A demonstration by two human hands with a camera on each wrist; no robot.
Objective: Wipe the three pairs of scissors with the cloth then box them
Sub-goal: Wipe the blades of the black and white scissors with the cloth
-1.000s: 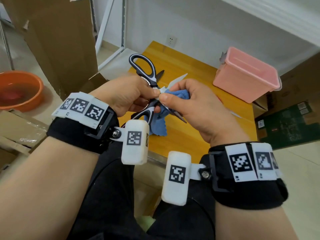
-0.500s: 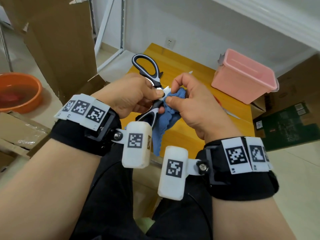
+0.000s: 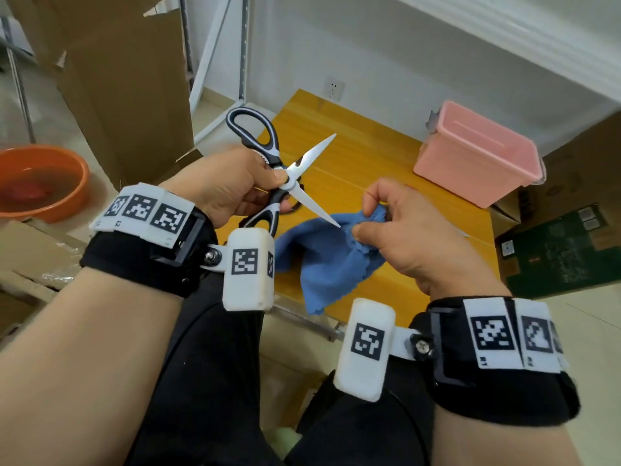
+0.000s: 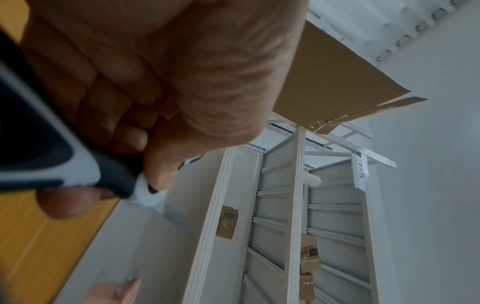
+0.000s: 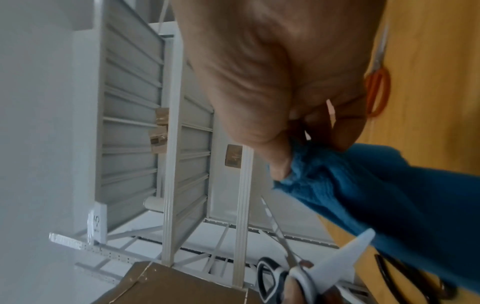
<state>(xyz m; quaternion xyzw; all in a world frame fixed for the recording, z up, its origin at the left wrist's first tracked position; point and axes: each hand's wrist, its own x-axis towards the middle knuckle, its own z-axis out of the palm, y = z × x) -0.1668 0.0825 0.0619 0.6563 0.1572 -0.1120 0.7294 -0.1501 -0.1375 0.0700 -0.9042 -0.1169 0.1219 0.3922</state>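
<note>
My left hand (image 3: pixel 268 191) grips black-and-white kitchen scissors (image 3: pixel 268 153) at the pivot and lower handle, blades spread wide above the wooden table (image 3: pixel 363 156). The lower blade's tip points at the blue cloth (image 3: pixel 329 260), which my right hand (image 3: pixel 364 223) pinches between thumb and fingers so that it hangs loose. The pink box (image 3: pixel 477 159) stands open at the table's far right. In the right wrist view, orange-handled scissors (image 5: pixel 378 90) lie on the table and dark-handled scissors (image 5: pixel 394 273) show beneath the cloth (image 5: pixel 363 185). The left wrist view shows my fingers curled on the handle (image 4: pixel 78 168).
An orange basin (image 3: pixel 40 183) with water sits on the floor at the left. Tall cardboard (image 3: pixel 127 79) leans at the back left, and cardboard boxes (image 3: pixel 571 196) stand right of the table. White metal shelving (image 4: pixel 298 205) rises behind the table.
My right hand has drawn the cloth off the blades, down and to the right. The scissors' blades now stand bare and spread; my left hand has kept its grip.
</note>
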